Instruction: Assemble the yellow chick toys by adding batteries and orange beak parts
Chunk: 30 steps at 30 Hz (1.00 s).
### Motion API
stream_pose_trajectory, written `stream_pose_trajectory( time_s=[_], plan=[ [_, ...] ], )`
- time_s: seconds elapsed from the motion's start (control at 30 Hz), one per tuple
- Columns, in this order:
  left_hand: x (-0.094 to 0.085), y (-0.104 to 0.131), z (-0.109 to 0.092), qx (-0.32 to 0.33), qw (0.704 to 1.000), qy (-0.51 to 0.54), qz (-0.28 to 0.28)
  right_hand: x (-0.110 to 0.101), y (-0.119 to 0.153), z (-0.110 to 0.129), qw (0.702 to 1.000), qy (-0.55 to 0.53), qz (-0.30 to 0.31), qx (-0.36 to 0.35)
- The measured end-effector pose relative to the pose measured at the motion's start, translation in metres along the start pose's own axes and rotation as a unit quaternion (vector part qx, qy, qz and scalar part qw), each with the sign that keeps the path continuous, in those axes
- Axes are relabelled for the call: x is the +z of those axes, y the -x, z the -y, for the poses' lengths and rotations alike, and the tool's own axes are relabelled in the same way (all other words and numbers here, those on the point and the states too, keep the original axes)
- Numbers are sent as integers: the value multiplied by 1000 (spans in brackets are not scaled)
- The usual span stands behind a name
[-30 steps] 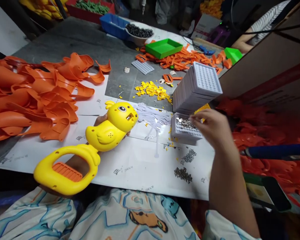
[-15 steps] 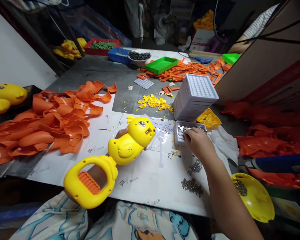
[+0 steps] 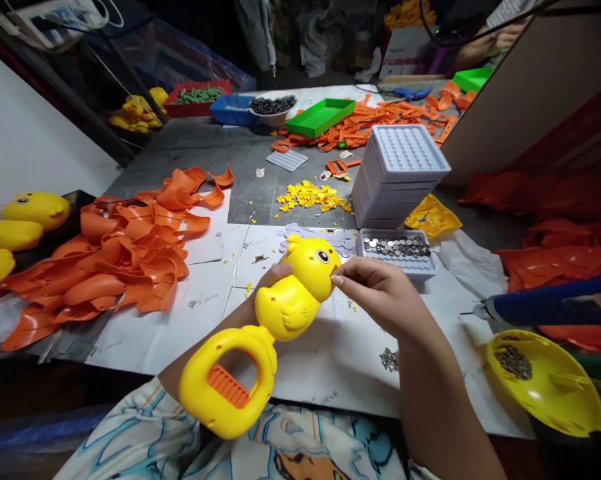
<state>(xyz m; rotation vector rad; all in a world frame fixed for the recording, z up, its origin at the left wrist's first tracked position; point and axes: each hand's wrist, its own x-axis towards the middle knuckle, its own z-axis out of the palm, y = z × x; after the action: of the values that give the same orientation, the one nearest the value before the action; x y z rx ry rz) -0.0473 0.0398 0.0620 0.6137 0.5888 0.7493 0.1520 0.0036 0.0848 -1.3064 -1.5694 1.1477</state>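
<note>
A worker's left hand (image 3: 273,275) grips a yellow duck toy (image 3: 280,307) from behind at its neck, holding it tilted above the white paper sheets (image 3: 300,360) on the table, its looped handle (image 3: 225,387) hanging toward the lap, while the right hand (image 3: 375,293) pinches its fingertips (image 3: 337,280) closed against the beak side of the head; whatever small piece they may carry is too tiny to make out. Just beyond the right hand sits a white tray of small silver discs (image 3: 397,250), most of its cells filled, beside a tall stack of matching white trays (image 3: 397,173). Judging by the assembled body and handle, the toy appears largely put together, with a fitting at the head seemingly the step in hand; the heap of orange shells (image 3: 120,247) at the left, the scatter of yellow bits (image 3: 313,197) and the finished ducks (image 3: 25,220) at the far left edge suggest many more units to go. Loose screws (image 3: 390,360) lie partly hidden behind the right forearm, a yellow dish (image 3: 555,387) holds more, and a blue-handled tool (image 3: 550,307) is cut off at the right edge
</note>
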Motion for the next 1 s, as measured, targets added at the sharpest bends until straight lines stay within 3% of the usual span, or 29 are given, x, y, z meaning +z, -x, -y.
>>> stream_pose_trajectory(
  time_s=[0.1,0.3,0.5,0.8,0.93,1.0],
  plan=[
    [0,-1,3,-6,1000,0,-8,-1,0,-11,999,-6,6,32],
    [-21,8,12,-56,998,11,-15,8,2,-18,993,-82,55,67],
    [-16,12,13,-21,999,9,-23,7,6,-13,997,51,49,25],
    [-18,13,26,7,997,35,-73,20,6,-15,972,154,-74,-163],
    [-17,12,23,-28,994,83,-73,23,5,-18,909,258,-107,-310],
    [-19,11,22,-57,991,101,-67,26,6,-19,875,317,-104,-350]
  ],
)
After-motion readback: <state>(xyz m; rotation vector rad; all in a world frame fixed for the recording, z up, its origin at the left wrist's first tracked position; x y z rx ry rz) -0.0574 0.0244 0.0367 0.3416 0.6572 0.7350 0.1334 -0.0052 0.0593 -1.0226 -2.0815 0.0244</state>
